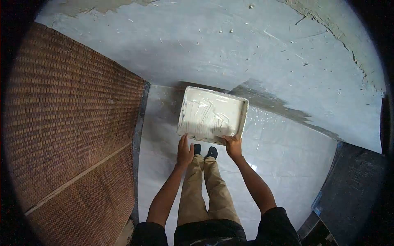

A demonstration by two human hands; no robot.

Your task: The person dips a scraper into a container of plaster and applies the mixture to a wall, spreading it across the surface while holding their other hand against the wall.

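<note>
A white paint tray point(245, 115), coated inside with streaky cream-white paint, is in front of my feet, close to the wall. My right hand point(233, 146) grips its near edge toward the right corner, thumb over the rim. At the near left corner, my left hand point(185, 152) has its fingers stretched out, fingertips right at the rim and thumb apart from them. Paint smears and dark marks show along the near edge of the tray.
A grey-white wall point(184, 45) with rough, unpainted patches rises ahead. Brown woven matting point(78, 119) stands along the left. Pale sheeting point(283, 164) with white specks covers the floor. On the right is a dark panel point(349, 184). My dark-socked feet point(211, 152) are just below the tray.
</note>
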